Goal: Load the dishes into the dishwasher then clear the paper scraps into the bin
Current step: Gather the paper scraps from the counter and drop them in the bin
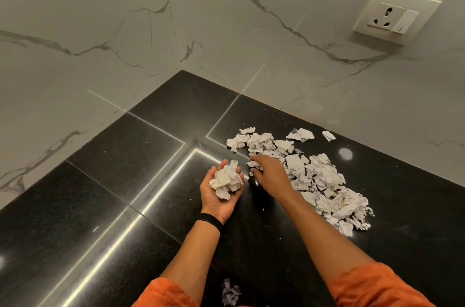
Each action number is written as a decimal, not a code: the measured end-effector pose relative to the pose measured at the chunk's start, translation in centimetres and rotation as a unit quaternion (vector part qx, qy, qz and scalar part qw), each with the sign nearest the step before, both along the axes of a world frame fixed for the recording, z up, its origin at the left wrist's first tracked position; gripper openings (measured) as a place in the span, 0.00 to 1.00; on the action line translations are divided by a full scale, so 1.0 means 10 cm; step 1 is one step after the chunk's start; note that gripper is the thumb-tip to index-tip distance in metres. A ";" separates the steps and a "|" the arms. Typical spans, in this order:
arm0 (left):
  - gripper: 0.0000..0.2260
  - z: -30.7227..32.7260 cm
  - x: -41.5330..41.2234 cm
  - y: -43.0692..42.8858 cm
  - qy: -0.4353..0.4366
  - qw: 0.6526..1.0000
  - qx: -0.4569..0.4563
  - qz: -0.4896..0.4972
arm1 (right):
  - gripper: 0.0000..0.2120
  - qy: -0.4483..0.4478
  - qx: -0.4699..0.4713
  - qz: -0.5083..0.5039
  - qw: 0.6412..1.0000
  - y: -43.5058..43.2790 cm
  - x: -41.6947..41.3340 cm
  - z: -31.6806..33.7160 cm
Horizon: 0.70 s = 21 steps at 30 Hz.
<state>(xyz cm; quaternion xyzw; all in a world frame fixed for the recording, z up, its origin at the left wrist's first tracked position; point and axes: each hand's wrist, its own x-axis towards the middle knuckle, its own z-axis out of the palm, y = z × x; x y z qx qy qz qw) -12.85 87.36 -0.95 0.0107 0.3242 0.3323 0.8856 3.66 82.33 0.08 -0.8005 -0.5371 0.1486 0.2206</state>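
Note:
A pile of crumpled white paper scraps (319, 176) lies on the black stone counter (125, 181), right of centre. My left hand (219, 199) is turned palm up and cups a bunch of paper scraps (226, 179) in curled fingers. My right hand (270, 172) lies palm down at the pile's left edge, its fingertips pinching a small scrap (251, 163). No dishes, dishwasher or bin are in view.
Marble walls meet in a corner (181, 69) behind the counter. A wall socket with a switch (395, 16) sits at the upper right. Another clump of scraps (230, 293) lies near the counter's front edge between my arms. Bare counter extends to the left.

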 end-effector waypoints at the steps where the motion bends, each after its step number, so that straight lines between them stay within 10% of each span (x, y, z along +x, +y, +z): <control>1: 0.17 -0.01 -0.01 0.01 0.002 1.000 -0.004 0.002 | 0.19 -0.020 -0.028 0.020 0.999 0.03 0.00 -0.05; 12: 0.19 -0.09 -0.03 -0.03 0.016 1.000 -0.017 0.006 | 0.08 -0.167 -0.002 0.075 0.983 -0.15 -0.13 -0.37; 21: 0.16 0.00 0.02 -0.15 0.028 0.999 -0.004 -0.026 | 0.07 0.260 0.188 -0.101 0.942 -0.25 -0.23 0.25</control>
